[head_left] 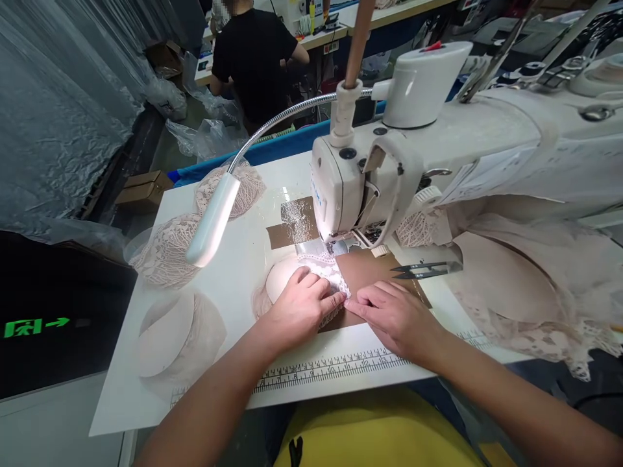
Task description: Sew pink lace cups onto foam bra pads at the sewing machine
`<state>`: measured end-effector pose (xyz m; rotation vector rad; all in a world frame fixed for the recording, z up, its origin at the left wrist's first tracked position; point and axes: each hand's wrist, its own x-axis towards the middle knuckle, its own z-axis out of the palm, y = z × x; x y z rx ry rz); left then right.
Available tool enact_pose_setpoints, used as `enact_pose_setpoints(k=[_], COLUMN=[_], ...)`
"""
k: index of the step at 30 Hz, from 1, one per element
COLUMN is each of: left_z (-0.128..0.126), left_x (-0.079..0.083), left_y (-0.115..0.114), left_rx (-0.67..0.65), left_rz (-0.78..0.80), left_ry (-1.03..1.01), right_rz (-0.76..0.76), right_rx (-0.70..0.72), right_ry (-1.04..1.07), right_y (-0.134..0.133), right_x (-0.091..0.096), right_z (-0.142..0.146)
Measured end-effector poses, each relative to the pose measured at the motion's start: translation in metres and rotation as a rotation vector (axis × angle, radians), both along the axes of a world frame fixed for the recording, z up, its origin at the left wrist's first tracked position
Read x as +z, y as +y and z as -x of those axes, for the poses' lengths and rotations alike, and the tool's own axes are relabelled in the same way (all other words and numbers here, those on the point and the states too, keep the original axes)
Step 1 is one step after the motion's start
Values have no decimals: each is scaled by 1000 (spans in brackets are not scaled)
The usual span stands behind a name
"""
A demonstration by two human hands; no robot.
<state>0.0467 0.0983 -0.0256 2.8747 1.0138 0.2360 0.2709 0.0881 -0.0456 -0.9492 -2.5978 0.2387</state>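
A beige bra cup (279,277) with white lace (325,264) lies under the needle area of the white sewing machine (335,188). My left hand (299,308) rests over the cup, fingers curled, its thumb and forefinger pressing the lace. From the other side my right hand (396,318) pinches the lace's near edge, its fingertips almost meeting the left ones. Brown tape (372,275) covers the machine bed beneath both hands. Black thread snips (426,269) lie just beyond my right knuckles. The fingertips partly hide the lace edge.
Several lace cups (168,250) lie along the table's left side, with a plain cup (165,334) nearer me. A lamp (214,220) on a bent neck hangs over the table. More cups (501,275) pile up at right. A printed ruler (331,370) runs along the front. Someone in black (253,65) sits beyond.
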Motion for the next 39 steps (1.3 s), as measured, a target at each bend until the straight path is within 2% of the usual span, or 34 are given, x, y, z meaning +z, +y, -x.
enact_pose_setpoints(k=[3,7,15,21,27,33,39], left_z=[-2,-3,-2,-5,-7,-3,3], left_x=[-1,0,3,2,3,5,6], left_y=[0,-1,2,6,4,8,23], left_rx=[12,21,52,90,115,101,68], left_rz=[2,-6,29,19,-9,5,2], left_ry=[5,18,-30,47,21,16,54], right_rz=[17,62,-12,-35,-62,-65,29], right_rx=[4,-67,-87,-105,-112,-86,-79], right_ry=[61,140,-33,-15,4,-29,-86], right_y=[1,4,8,5,4,8,20], right_x=[2,4,-4,-5,-6,-1,10], right_z=[-2,-2,4,5,7,7,10])
